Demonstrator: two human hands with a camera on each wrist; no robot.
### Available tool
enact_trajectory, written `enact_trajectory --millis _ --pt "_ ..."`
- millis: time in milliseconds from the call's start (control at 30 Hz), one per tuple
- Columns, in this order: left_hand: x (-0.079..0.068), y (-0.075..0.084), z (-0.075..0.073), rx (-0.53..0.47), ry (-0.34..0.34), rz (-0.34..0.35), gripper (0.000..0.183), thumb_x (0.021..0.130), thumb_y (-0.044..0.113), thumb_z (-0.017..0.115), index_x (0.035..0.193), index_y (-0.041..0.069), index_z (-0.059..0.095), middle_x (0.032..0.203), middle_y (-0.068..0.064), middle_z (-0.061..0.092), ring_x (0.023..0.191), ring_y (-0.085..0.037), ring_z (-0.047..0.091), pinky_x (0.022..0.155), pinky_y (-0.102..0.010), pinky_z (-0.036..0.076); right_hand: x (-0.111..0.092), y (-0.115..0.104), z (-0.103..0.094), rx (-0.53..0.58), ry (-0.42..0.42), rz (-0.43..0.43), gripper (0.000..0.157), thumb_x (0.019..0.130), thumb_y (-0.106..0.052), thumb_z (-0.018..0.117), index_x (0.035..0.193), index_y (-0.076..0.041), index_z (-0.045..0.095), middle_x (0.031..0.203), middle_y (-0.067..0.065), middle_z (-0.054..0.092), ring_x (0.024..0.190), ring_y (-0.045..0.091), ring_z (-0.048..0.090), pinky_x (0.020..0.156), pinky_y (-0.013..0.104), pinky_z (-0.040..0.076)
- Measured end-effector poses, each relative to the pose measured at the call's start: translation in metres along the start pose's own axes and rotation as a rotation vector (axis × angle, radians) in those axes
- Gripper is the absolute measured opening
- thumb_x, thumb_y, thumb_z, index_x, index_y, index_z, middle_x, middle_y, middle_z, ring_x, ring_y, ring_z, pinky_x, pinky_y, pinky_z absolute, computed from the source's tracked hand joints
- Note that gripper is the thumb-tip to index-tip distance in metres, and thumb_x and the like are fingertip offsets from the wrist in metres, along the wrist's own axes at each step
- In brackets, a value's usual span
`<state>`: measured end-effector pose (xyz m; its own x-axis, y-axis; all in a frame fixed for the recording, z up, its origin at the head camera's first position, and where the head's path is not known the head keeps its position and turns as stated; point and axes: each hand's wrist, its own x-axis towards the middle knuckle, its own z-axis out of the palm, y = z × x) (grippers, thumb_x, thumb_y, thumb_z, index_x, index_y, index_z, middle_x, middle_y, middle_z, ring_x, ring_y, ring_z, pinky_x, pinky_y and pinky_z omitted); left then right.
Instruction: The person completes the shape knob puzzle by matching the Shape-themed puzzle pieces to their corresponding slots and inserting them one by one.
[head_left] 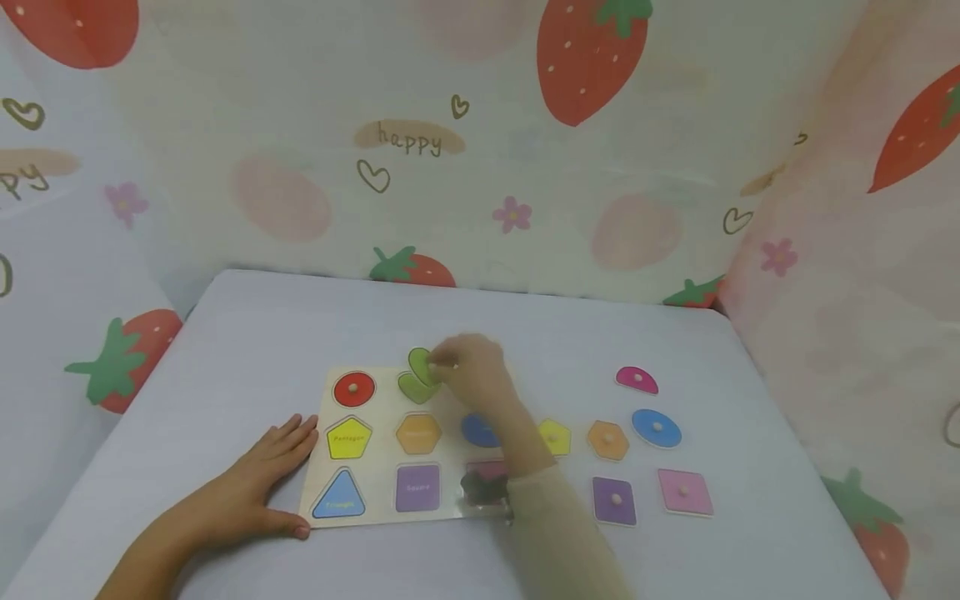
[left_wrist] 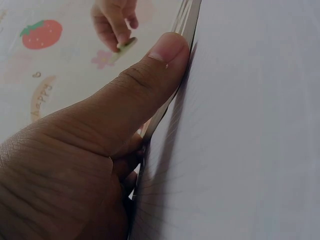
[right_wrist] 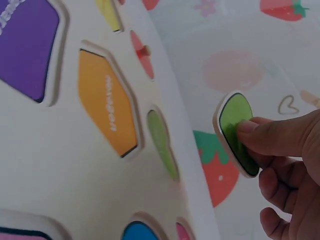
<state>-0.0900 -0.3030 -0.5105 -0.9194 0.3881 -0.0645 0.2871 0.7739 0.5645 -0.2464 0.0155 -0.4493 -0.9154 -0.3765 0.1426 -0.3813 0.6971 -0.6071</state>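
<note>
At far left, your left hand [head_left: 251, 489] lies flat on the smooth white table [head_left: 255, 342] with its grip wide and unclosed, straight fingers and thumb touching the edge of the thin, pale board [head_left: 380, 479]. The board's left column carries one seated red disc [head_left: 354, 389] with a round knob, above a yellow pentagon recess [head_left: 348, 438] and a blue triangle recess [head_left: 341, 497]. The middle column has a green recess [head_left: 412, 388], an orange hexagon recess [head_left: 418, 433] and a purple square recess [head_left: 417, 487]. Over that green recess, your right hand's [head_left: 478, 375] grip is narrow, pinching one tilted, rounded green piece [right_wrist: 234, 117] with a thick pale rim. Your right forearm partly covers the blue recess [head_left: 478, 431] and pink recess [head_left: 487, 468]. Farther right lie six flat, knobbed pieces: one yellow pentagon [head_left: 552, 438], one orange hexagon [head_left: 600, 435], one purple square [head_left: 609, 510], one magenta half-disc [head_left: 634, 382], one blue oval [head_left: 647, 422] and one pink four-sided piece [head_left: 697, 500].
</note>
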Motion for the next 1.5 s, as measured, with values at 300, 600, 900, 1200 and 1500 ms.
enact_trajectory --millis 300,600,900,1200,1500 --pt "-0.001 0.001 0.0 0.006 -0.009 -0.008 0.128 0.063 0.076 0.08 0.161 0.009 0.032 0.171 -0.006 0.022 0.158 -0.038 0.01 0.105 0.003 -0.012 -0.003 0.005 0.021 -0.036 -0.1 0.138 0.021 0.092 -0.022 0.075 0.111 -0.028 0.079 0.119 -0.01 0.074 0.124 0.019 0.06 0.106 0.048 0.046" --pt "0.0 0.004 -0.002 0.015 -0.01 -0.012 0.128 0.062 0.076 0.08 0.161 0.01 0.032 0.171 -0.006 0.022 0.158 -0.037 0.011 0.105 0.003 -0.012 0.003 0.016 0.043 -0.094 -0.053 0.016 0.021 0.088 -0.019 0.073 0.108 -0.023 0.08 0.114 -0.006 0.076 0.12 0.021 0.063 0.11 0.049 0.037" --pt "0.002 0.003 -0.003 0.026 -0.01 -0.013 0.128 0.062 0.077 0.079 0.161 0.011 0.032 0.171 -0.005 0.021 0.158 -0.036 0.01 0.105 0.003 -0.012 0.003 0.012 0.046 -0.169 -0.071 0.051 0.018 0.094 -0.025 0.073 0.11 -0.026 0.079 0.117 -0.007 0.075 0.122 0.022 0.06 0.112 0.047 0.037" --pt "0.004 0.003 -0.003 0.018 -0.004 -0.013 0.128 0.063 0.077 0.078 0.162 0.011 0.031 0.172 -0.004 0.02 0.159 -0.036 0.009 0.106 0.003 -0.013 0.002 0.01 0.043 -0.185 -0.065 0.034 0.018 0.095 -0.025 0.072 0.111 -0.027 0.079 0.116 -0.007 0.075 0.119 0.021 0.062 0.11 0.046 0.039" --pt "0.005 0.0 0.003 0.024 0.017 0.032 0.126 0.065 0.075 0.079 0.16 0.007 0.033 0.171 -0.007 0.023 0.159 -0.031 0.009 0.11 0.0 -0.012 0.001 0.013 0.047 -0.187 -0.076 0.048 0.019 0.097 -0.027 0.07 0.115 -0.027 0.077 0.12 -0.006 0.074 0.122 0.022 0.06 0.111 0.046 0.038"
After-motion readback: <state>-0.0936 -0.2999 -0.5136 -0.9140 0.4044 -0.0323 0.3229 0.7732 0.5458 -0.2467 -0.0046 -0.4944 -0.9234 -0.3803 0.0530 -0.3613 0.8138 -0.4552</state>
